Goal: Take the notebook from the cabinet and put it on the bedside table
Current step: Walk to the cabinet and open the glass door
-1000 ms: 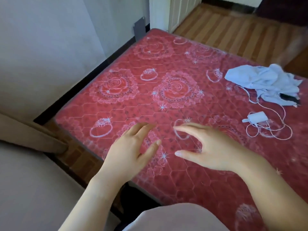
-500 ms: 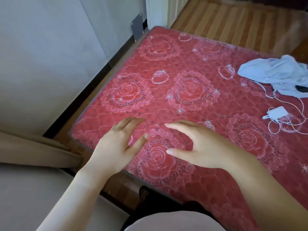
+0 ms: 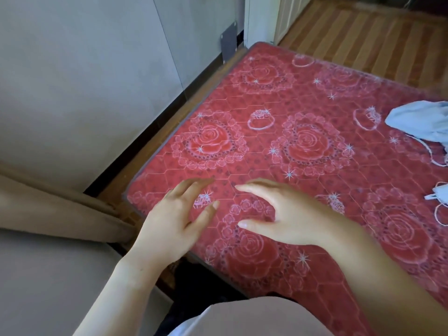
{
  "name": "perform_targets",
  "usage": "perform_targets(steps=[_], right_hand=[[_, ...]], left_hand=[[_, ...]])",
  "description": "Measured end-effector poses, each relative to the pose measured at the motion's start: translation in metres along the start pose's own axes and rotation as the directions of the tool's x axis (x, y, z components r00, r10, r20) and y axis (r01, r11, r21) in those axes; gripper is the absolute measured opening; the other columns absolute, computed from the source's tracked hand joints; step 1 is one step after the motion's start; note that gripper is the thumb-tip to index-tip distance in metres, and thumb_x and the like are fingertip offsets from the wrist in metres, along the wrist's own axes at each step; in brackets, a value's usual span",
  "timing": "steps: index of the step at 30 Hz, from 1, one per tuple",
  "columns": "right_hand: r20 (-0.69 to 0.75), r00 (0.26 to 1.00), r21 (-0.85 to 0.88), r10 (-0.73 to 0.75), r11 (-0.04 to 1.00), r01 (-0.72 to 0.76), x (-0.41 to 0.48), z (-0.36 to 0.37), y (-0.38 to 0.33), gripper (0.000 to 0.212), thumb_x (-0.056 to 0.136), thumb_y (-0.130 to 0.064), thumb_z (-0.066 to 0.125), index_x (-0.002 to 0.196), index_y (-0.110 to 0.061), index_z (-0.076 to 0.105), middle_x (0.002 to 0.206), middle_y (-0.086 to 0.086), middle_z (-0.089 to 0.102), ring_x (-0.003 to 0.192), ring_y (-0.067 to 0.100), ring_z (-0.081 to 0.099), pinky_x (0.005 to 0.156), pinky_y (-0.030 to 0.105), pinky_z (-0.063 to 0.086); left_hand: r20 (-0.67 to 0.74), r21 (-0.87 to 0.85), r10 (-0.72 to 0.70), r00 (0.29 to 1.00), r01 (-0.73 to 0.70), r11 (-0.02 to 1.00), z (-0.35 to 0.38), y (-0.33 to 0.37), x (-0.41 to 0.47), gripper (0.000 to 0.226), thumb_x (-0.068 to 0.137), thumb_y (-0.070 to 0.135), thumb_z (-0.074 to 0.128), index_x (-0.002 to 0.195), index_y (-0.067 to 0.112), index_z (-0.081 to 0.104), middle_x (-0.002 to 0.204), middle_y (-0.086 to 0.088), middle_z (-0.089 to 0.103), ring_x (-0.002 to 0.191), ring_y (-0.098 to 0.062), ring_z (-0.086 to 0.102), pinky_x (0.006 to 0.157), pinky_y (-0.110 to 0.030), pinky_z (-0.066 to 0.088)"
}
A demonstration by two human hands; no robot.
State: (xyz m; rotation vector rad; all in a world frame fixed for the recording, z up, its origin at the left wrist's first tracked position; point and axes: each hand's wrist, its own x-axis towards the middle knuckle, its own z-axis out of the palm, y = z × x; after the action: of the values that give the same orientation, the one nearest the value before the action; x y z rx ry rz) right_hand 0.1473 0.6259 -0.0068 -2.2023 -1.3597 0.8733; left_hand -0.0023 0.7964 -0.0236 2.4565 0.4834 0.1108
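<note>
Presently, the head view looks down on a red rose-patterned mattress point(image 3: 303, 146) set close to a grey wall point(image 3: 84, 81). Both hands are held over its near corner, palms down, empty. The left hand point(image 3: 174, 221) has its fingers spread and loosely extended; the right hand point(image 3: 288, 214) is likewise spread, thumb well apart from the forefinger, gripping nothing. Whether either touches the mattress cannot be told. At the right edge lie a pale blue cloth point(image 3: 421, 120) and a white cable point(image 3: 436, 161), partly cut off. Wooden flooring point(image 3: 363, 40) lies beyond. The notebook, the cabinet and the bedside table appear nowhere in this view.
</note>
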Motion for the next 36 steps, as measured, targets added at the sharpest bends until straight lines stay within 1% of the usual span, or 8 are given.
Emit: perform_targets(steps=[6, 10, 17, 21, 23, 26, 32, 36], right_hand=[[-0.050, 0.995, -0.027, 0.082, 0.996, -0.083, 0.089, 0.008, -0.044, 0.066, 0.081, -0.060, 0.053, 0.139, -0.043, 0.027, 0.146, -0.025, 0.025, 0.129, -0.001, 0.031, 0.097, 0.021, 0.032], [-0.109, 0.993, -0.023, 0.052, 0.998, -0.055, 0.166, 0.012, -0.097, 0.067, 0.080, -0.061, 0.053, 0.139, -0.041, 0.028, 0.147, -0.021, 0.028, 0.131, -0.001, 0.028, 0.098, 0.020, 0.028], [-0.088, 0.996, -0.027, 0.015, 0.999, -0.018, 0.279, 0.007, -0.171, 0.069, 0.080, -0.061, 0.054, 0.140, -0.037, 0.029, 0.146, -0.014, 0.033, 0.130, 0.002, 0.033, 0.102, 0.022, 0.031], [-0.116, 0.993, -0.033, -0.026, 0.999, 0.022, 0.312, 0.002, -0.182, 0.068, 0.080, -0.058, 0.056, 0.139, -0.035, 0.032, 0.144, -0.014, 0.036, 0.125, -0.003, 0.032, 0.092, 0.004, 0.020], [-0.102, 0.994, -0.029, -0.040, 0.999, 0.037, 0.322, 0.000, -0.179, 0.068, 0.080, -0.058, 0.056, 0.139, -0.036, 0.032, 0.143, -0.015, 0.036, 0.122, -0.006, 0.031, 0.087, 0.002, 0.019], [-0.088, 0.995, -0.025, -0.045, 0.999, 0.043, 0.336, -0.001, -0.169, 0.068, 0.080, -0.057, 0.057, 0.139, -0.035, 0.032, 0.143, -0.015, 0.037, 0.122, -0.006, 0.033, 0.091, 0.005, 0.022], [-0.091, 0.996, -0.010, -0.015, 1.000, 0.014, 0.376, -0.007, -0.166, 0.069, 0.080, -0.057, 0.057, 0.139, -0.031, 0.034, 0.143, -0.010, 0.039, 0.127, 0.004, 0.037, 0.105, 0.025, 0.032], [-0.145, 0.989, -0.007, 0.023, 1.000, -0.024, 0.423, -0.015, -0.180, 0.069, 0.080, -0.053, 0.060, 0.139, -0.029, 0.035, 0.144, -0.008, 0.038, 0.128, 0.005, 0.035, 0.101, 0.019, 0.026]], left_hand=[[0.038, -0.082, 0.058, 0.998, -0.055, 0.995, -0.041, -0.085, 0.049, 0.047, 0.086, 0.060, 0.036, 0.130, 0.042, 0.040, 0.127, 0.028, 0.042, 0.118, 0.004, 0.041, 0.085, -0.021, 0.040], [0.075, -0.020, 0.095, 0.993, -0.094, 0.995, -0.102, -0.150, 0.077, 0.051, 0.086, 0.060, 0.035, 0.131, 0.039, 0.040, 0.135, 0.013, 0.047, 0.122, -0.005, 0.045, 0.095, -0.031, 0.043], [0.099, 0.073, 0.125, 0.987, -0.133, 0.988, -0.195, -0.237, 0.125, 0.057, 0.086, 0.065, 0.027, 0.133, 0.035, 0.038, 0.135, 0.011, 0.046, 0.123, -0.006, 0.044, 0.097, -0.035, 0.045], [0.068, 0.047, 0.120, 0.990, -0.123, 0.991, -0.214, -0.253, 0.142, 0.061, 0.083, 0.067, 0.024, 0.134, 0.036, 0.037, 0.136, 0.014, 0.045, 0.121, -0.005, 0.045, 0.093, -0.032, 0.046], [0.060, 0.040, 0.103, 0.993, -0.105, 0.994, -0.215, -0.259, 0.147, 0.061, 0.083, 0.066, 0.023, 0.134, 0.036, 0.037, 0.137, 0.013, 0.045, 0.120, -0.007, 0.046, 0.091, -0.034, 0.048], [0.038, 0.021, 0.070, 0.997, -0.071, 0.997, -0.212, -0.269, 0.156, 0.061, 0.082, 0.067, 0.023, 0.133, 0.038, 0.037, 0.137, 0.013, 0.044, 0.120, -0.007, 0.046, 0.091, -0.036, 0.048], [0.053, 0.004, 0.064, 0.997, -0.064, 0.998, -0.218, -0.296, 0.186, 0.065, 0.080, 0.070, 0.023, 0.133, 0.037, 0.038, 0.137, 0.013, 0.044, 0.123, -0.006, 0.043, 0.099, -0.036, 0.043], [0.065, -0.030, 0.071, 0.995, -0.069, 0.997, -0.239, -0.334, 0.224, 0.068, 0.079, 0.072, 0.025, 0.133, 0.035, 0.040, 0.137, 0.013, 0.044, 0.125, -0.005, 0.041, 0.102, -0.035, 0.039]])
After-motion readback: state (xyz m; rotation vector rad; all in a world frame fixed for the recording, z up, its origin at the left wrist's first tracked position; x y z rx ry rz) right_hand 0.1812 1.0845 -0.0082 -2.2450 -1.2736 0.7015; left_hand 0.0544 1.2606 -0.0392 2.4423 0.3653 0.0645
